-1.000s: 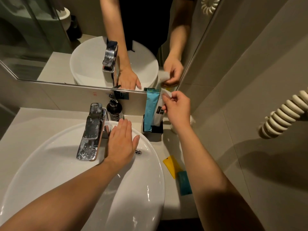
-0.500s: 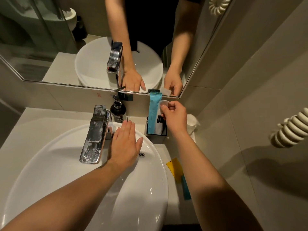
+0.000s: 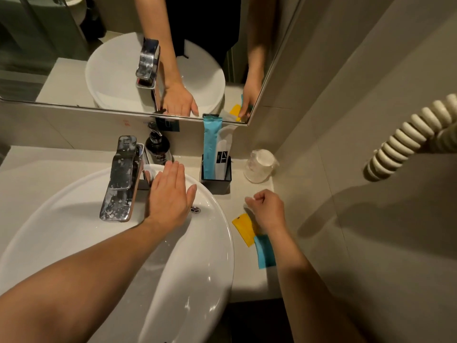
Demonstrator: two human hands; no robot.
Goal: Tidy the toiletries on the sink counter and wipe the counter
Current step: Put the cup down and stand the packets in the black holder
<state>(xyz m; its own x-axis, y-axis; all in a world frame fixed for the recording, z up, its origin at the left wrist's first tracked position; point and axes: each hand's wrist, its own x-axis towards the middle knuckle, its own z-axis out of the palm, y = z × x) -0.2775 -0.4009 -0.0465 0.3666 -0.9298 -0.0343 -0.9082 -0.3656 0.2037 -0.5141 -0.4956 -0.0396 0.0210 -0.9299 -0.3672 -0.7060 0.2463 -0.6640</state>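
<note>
My left hand (image 3: 170, 194) lies flat and open on the back rim of the white basin (image 3: 74, 219), beside the chrome faucet (image 3: 122, 179). My right hand (image 3: 268, 209) hovers over the counter (image 3: 249, 280) with its fingers curled, and I see nothing in it. Just below it lie a yellow sachet (image 3: 243, 227) and a blue sachet (image 3: 264, 252), partly under my wrist. A black holder (image 3: 216, 180) against the wall holds a tall blue packet (image 3: 210, 144) and a white packet (image 3: 223, 147), both upright.
A dark pump bottle (image 3: 158, 147) stands behind the faucet. An upturned clear cup (image 3: 259, 165) sits in the back right corner. A coiled cream cord (image 3: 408, 137) hangs on the right wall. The mirror (image 3: 74, 58) runs above the counter.
My right hand let go of the white packet, which stays in the black holder, and came down toward the yellow sachet. The left hand stayed on the basin rim.
</note>
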